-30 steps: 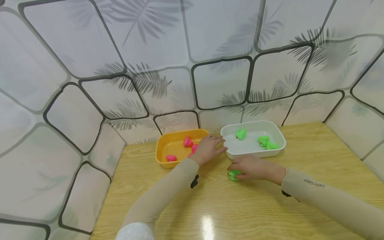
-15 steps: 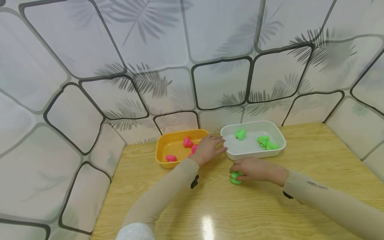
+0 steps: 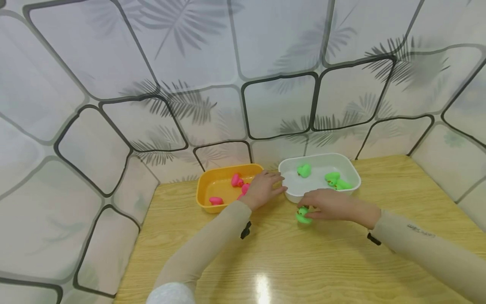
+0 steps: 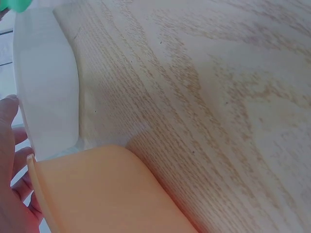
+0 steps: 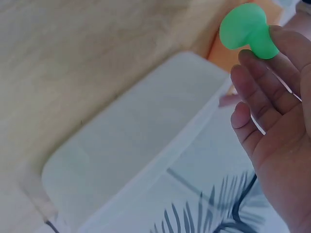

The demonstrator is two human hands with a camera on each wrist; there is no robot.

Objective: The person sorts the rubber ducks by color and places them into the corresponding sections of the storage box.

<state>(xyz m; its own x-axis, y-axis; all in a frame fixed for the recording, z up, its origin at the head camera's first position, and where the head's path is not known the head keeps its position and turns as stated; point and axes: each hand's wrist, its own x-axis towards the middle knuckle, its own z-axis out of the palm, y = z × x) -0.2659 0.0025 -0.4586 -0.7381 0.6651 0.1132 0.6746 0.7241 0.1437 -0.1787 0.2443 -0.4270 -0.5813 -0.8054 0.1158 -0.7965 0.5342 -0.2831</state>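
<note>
My right hand (image 3: 329,204) pinches a green rubber duck (image 5: 248,28) between thumb and fingertips, just in front of the white tub (image 3: 316,196). In the right wrist view the duck is off the table, with the other fingers loosely bent below it. My left hand (image 3: 263,189) lies over the right end of the orange tub (image 3: 206,207), its fingers reaching to the white tub's left rim. The left wrist view shows those fingertips (image 4: 8,108) right at the white rim. Several pink rubber ducks (image 3: 216,201) lie in the orange tub, one partly hidden by the left hand.
Three green ducks (image 3: 304,170) lie inside the white tub. Both tubs stand side by side at the back of the wooden table (image 3: 228,270), close to a patterned wall covering (image 3: 281,105). A similar wall side encloses the left and the right.
My right hand has lifted the green duck from the table, moving slightly right and up toward the white tub. The left hand has stayed where it was.
</note>
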